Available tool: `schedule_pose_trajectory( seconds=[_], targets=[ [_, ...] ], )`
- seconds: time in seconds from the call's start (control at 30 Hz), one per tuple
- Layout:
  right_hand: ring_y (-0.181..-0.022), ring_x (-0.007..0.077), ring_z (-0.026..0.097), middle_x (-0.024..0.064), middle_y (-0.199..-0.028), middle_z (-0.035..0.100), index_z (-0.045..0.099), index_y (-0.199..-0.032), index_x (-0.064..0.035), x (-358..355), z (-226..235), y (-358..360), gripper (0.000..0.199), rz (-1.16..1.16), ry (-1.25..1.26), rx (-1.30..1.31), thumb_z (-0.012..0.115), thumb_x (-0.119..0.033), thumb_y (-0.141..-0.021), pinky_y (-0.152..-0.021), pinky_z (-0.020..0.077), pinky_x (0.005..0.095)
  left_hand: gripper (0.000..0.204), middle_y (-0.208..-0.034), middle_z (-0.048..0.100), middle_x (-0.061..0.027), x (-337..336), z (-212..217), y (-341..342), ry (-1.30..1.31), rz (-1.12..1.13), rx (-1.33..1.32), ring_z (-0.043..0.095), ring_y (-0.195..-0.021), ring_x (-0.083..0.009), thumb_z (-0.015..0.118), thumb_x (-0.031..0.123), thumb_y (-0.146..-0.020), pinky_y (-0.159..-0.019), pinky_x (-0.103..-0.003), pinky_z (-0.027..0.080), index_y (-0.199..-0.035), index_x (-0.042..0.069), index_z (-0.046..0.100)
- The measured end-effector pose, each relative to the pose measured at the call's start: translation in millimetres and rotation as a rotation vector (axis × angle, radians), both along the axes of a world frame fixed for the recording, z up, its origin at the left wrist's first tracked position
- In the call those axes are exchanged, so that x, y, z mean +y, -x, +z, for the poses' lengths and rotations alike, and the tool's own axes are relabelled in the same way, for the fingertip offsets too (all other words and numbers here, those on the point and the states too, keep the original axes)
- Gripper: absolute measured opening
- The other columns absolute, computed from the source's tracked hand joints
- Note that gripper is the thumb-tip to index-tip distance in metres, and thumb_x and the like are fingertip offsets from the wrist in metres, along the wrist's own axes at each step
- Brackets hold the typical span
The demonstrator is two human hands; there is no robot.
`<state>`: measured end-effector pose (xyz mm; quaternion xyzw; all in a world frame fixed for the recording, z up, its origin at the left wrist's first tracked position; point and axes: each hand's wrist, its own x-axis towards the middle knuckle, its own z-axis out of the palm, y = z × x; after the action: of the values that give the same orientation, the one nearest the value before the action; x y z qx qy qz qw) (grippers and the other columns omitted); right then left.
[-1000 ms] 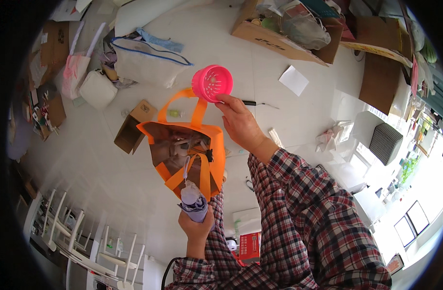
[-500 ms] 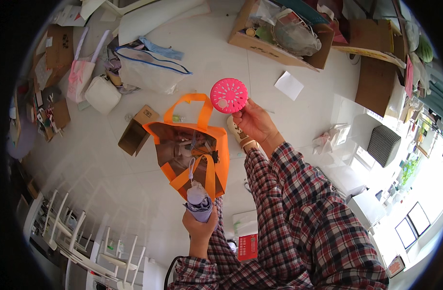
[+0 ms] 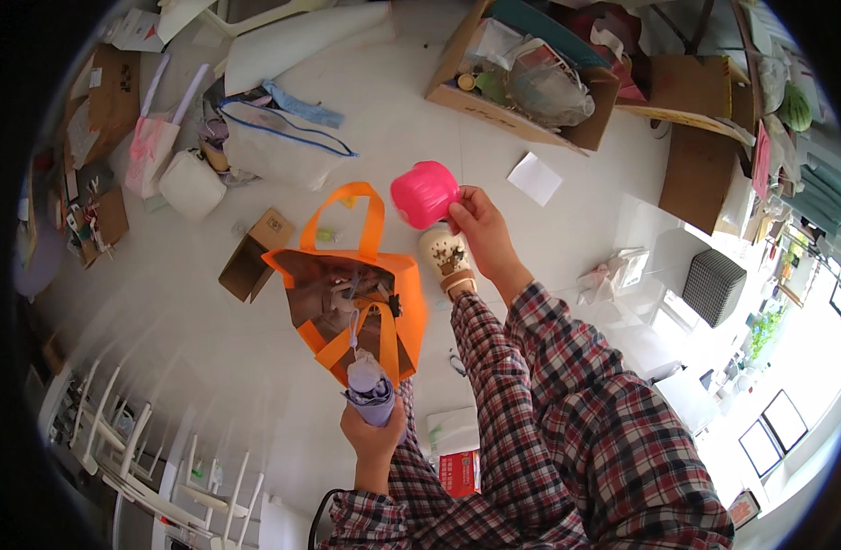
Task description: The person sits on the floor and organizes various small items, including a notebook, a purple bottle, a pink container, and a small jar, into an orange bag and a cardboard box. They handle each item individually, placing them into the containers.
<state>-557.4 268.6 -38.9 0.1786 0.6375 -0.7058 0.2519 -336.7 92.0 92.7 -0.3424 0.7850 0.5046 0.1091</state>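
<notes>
Right hand [image 3: 485,234] pinching pink cup [image 3: 425,195] | left hand [image 3: 375,436] wrapped round folded umbrella [image 3: 372,401] | pinch firmly, clear of orange bag [image 3: 409,286]

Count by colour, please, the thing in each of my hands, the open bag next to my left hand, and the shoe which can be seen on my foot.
Pink: 1, the plastic container in the right hand
Lavender: 1, the folded umbrella in the left hand
Orange: 1, the open bag
Cream: 1, the shoe
Total: 4
</notes>
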Motion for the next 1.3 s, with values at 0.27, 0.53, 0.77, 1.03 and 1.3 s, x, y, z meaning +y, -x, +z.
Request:
schedule_pose_trajectory(
  seconds=[0.27, 0.53, 0.77, 1.03, 1.3],
  targets=[
    [-0.08, 0.0306, 0.055, 0.0123, -0.085, 0.057, 0.057, -0.081, -0.0029, 43.4, 24.8, 76.7, 0.013, 0.185, -0.915, 0.907, 0.065, 0.003, -0.071, -0.069, 0.0458, 0.0379, 0.033, -0.075, 0.064, -0.0116, 0.7, -1.3, -2.4, 0.04, 0.0, 0.019, 0.065, -0.067, -0.0256, 0.075, 0.014, -0.063, -0.063, -0.033, 0.051, -0.089, -0.001, 0.059],
    [-0.086, 0.0327, 0.056, 0.0146, -0.089, 0.058, 0.059, -0.085, -0.0045, 66.2, -30.4, 148.4, 0.008, 0.328, -1.071, 0.81, 0.06, -0.003, -0.077, -0.073, 0.0458, 0.0407, 0.034, -0.077, 0.064, -0.0116, 8.8, 2.4, 1.7, -0.012, 0.053, 0.004, 0.065, -0.068, -0.0258, 0.075, 0.015, -0.063, -0.064, -0.033, 0.051, -0.09, 0.0, 0.06],
    [-0.093, 0.0327, 0.055, 0.0134, -0.099, 0.058, 0.059, -0.098, -0.0052, 58.0, -61.0, 154.4, 0.023, 0.464, -1.062, 0.832, 0.055, 0.0, -0.076, -0.08, 0.0451, 0.041, 0.032, -0.073, 0.063, -0.0108, 7.6, 10.0, -17.1, 0.033, 0.016, -0.054, 0.065, -0.066, -0.0249, 0.075, 0.016, -0.063, -0.061, -0.033, 0.051, -0.087, 0.001, 0.06],
    [-0.093, 0.03, 0.056, 0.0107, -0.096, 0.056, 0.059, -0.09, -0.0094, -31.4, -31.7, 92.9, 0.02, 0.758, -0.849, 0.814, 0.053, 0.001, -0.075, -0.079, 0.0474, 0.0388, 0.031, -0.079, 0.066, -0.011, 13.3, 16.9, -29.4, -0.033, 0.168, -0.112, 0.066, -0.072, -0.022, 0.075, 0.013, -0.064, -0.066, -0.032, 0.051, -0.089, -0.001, 0.061],
    [-0.13, 0.0341, 0.03, 0.0198, -0.127, 0.048, 0.068, -0.092, -0.0256, -132.8, -147.0, 73.4, 0.021, 1.143, -0.847, 0.401, 0.066, -0.029, -0.071, -0.101, 0.0323, 0.0446, 0.03, -0.078, 0.065, -0.01, 10.1, -0.3, -64.7, -0.056, 0.325, -0.09, 0.065, -0.069, -0.0184, 0.075, 0.011, -0.067, -0.063, -0.029, 0.051, -0.089, -0.002, 0.06]
  ],
)
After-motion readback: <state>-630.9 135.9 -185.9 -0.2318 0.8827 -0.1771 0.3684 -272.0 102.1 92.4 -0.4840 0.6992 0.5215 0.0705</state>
